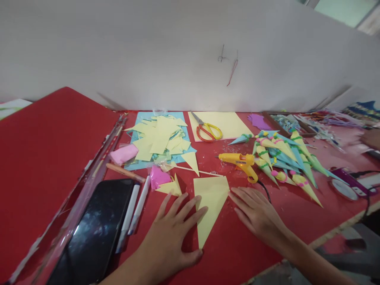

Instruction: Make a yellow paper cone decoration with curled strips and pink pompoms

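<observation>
A pale yellow paper piece [212, 200], wide at the far end and tapering to a point near me, lies flat on the red table [240, 253]. My left hand [173, 225] is spread along its left side, with fingertips and thumb touching the paper. Along the paper's right edge rests my right hand [257, 209], palm down with fingers stretched out and holding nothing. Just beyond the paper lies a thin stick [204, 172]. A yellow glue gun [240, 161] lies on its side past my right hand. Small folded yellow paper [170, 187] sits beyond my left fingertips.
Loose yellow paper pieces [160, 136] pile up at the back. Scissors [209, 128] lie on cream sheets [230, 118]. Several decorated paper cones [280, 152] are heaped at right. A phone [97, 229], white markers [139, 206] and pink clay packets [158, 177] lie left. Another person's hand [371, 138] shows far right.
</observation>
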### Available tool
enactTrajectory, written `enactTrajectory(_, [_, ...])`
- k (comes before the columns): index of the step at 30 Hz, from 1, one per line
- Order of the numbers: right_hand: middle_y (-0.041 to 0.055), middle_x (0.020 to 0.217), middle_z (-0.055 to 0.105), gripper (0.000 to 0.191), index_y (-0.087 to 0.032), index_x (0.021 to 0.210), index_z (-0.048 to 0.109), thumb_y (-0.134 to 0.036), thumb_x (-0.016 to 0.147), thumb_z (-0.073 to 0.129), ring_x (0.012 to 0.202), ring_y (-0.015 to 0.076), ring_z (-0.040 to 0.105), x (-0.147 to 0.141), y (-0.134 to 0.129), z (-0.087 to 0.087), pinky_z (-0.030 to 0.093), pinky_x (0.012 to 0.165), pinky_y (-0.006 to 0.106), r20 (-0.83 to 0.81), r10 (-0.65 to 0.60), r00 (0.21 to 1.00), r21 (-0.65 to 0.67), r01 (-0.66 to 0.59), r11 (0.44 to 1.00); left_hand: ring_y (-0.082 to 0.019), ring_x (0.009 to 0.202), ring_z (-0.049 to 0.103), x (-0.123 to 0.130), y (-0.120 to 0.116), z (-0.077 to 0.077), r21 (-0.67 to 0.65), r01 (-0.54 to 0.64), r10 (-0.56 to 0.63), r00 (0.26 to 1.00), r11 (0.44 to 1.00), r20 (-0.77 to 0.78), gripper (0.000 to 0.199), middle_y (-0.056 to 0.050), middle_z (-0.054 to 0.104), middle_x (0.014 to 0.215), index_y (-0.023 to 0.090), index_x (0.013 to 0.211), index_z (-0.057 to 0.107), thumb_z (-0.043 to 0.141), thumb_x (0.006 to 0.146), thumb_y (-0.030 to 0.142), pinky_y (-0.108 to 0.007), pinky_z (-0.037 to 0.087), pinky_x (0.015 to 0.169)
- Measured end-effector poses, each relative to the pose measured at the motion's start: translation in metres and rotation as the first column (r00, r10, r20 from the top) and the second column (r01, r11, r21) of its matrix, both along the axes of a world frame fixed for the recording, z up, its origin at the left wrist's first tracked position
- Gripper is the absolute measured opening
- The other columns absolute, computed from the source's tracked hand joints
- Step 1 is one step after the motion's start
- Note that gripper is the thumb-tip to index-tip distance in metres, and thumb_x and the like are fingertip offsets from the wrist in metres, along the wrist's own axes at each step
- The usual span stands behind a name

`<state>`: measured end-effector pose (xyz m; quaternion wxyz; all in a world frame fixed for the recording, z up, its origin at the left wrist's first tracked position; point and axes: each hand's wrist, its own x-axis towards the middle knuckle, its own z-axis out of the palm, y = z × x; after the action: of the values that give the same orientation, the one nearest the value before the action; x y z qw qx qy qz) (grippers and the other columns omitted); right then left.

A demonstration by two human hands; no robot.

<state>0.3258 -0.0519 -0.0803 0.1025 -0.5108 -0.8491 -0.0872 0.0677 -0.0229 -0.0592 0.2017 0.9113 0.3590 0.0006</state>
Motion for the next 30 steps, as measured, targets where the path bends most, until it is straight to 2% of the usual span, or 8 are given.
enactTrajectory(5, [0.0125, 0.107, 0.060, 0.032, -0.012, 0.106, 0.057, -0.016, 0.082, 0.035, 0.096, 0.0245, 0.056, -0.008, 0.004, 0.001, 0.047, 0.079, 0.041, -0.074, -0.033, 0.997, -0.040, 0.030, 0.999, -0.031, 0.127, 0.021, -0.001, 0.000, 0.003, -0.055, -0.021, 0.021, 1.000, 0.998, -0.004, 0.085, 0.000, 0.026, 0.140, 0.035, 0.132, 0.021, 0.064, 0.059, 0.045, -0.055, 0.010, 0.102])
enactTrajectory(9, [0.0113, 0.117, 0.054, 0.041, -0.013, 0.123, 0.041, -0.020, 0.082, 0.042, 0.105, 0.0222, 0.050, -0.015, 0.010, 0.006, 0.044, 0.086, 0.038, -0.204, -0.074, 0.976, -0.175, 0.038, 0.984, -0.032, 0.124, 0.027, -0.005, 0.001, 0.005, -0.031, -0.008, 0.008, 0.999, 0.999, 0.031, 0.095, -0.003, 0.028, 0.140, 0.036, 0.132, 0.019, 0.068, 0.052, 0.050, -0.055, 0.014, 0.101])
enactTrajectory(15, [0.0084, 0.109, 0.057, 0.037, -0.019, 0.116, 0.046, -0.022, 0.080, 0.049, 0.098, 0.0225, 0.051, -0.025, 0.019, 0.017, 0.040, 0.083, 0.039, -0.270, -0.111, 0.956, -0.370, 0.003, 0.929, -0.028, 0.114, 0.039, -0.011, 0.009, 0.015, 0.192, -0.123, 0.104, 0.989, 0.974, 0.104, 0.069, -0.006, 0.045, 0.126, 0.026, 0.129, 0.032, 0.050, 0.070, 0.057, -0.046, 0.031, 0.094])
enactTrajectory(18, [0.0053, 0.101, 0.059, 0.032, -0.023, 0.112, 0.047, -0.016, 0.081, 0.046, 0.091, 0.0201, 0.053, -0.026, 0.019, 0.022, 0.040, 0.079, 0.037, -0.326, -0.166, 0.931, -0.446, 0.003, 0.895, -0.026, 0.108, 0.044, -0.007, 0.008, 0.018, 0.280, -0.073, 0.044, 0.993, 0.957, 0.109, 0.061, -0.006, 0.049, 0.122, 0.024, 0.125, 0.037, 0.052, 0.072, 0.051, -0.040, 0.035, 0.090])
enactTrajectory(22, [0.0020, 0.082, 0.058, 0.028, -0.023, 0.108, 0.046, -0.016, 0.082, 0.043, 0.074, 0.0155, 0.055, -0.026, 0.013, 0.029, 0.043, 0.073, 0.033, -0.488, -0.249, 0.836, -0.524, -0.053, 0.850, -0.022, 0.098, 0.049, 0.011, 0.001, 0.020, 0.397, 0.062, -0.088, 0.995, 0.916, 0.048, 0.052, -0.005, 0.054, 0.116, 0.020, 0.120, 0.041, 0.054, 0.075, 0.043, -0.035, 0.038, 0.083])
enactTrajectory(26, [0.0005, 0.078, 0.053, 0.030, -0.021, 0.111, 0.039, -0.017, 0.082, 0.042, 0.069, 0.0120, 0.054, -0.031, 0.005, 0.040, 0.047, 0.066, 0.024, -0.684, -0.322, 0.654, -0.584, -0.226, 0.780, -0.018, 0.082, 0.053, 0.024, -0.002, 0.025, 0.586, 0.163, -0.165, 0.985, 0.794, -0.050, 0.030, -0.005, 0.061, 0.104, 0.015, 0.111, 0.048, 0.046, 0.081, 0.018, -0.031, 0.039, 0.069])
enactTrajectory(28, [0.0009, 0.079, 0.052, 0.028, -0.021, 0.111, 0.038, -0.020, 0.083, 0.041, 0.070, 0.0116, 0.054, -0.033, 0.002, 0.047, 0.047, 0.066, 0.022, -0.730, -0.331, 0.598, -0.579, -0.285, 0.764, -0.016, 0.071, 0.052, 0.024, -0.001, 0.028, 0.635, 0.184, -0.198, 0.979, 0.750, -0.050, 0.025, -0.003, 0.063, 0.091, 0.014, 0.103, 0.053, 0.040, 0.081, 0.009, -0.029, 0.037, 0.060])
enactTrajectory(30, [0.0021, 0.082, 0.052, 0.028, -0.021, 0.112, 0.038, -0.027, 0.085, 0.040, 0.075, 0.0127, 0.055, -0.031, 0.000, 0.054, 0.047, 0.070, 0.024, -0.749, -0.300, 0.591, -0.550, -0.301, 0.779, -0.016, 0.063, 0.051, 0.021, 0.002, 0.033, 0.661, 0.150, -0.197, 0.980, 0.735, -0.004, 0.023, -0.003, 0.064, 0.081, 0.014, 0.094, 0.055, 0.037, 0.082, 0.006, -0.029, 0.035, 0.054])
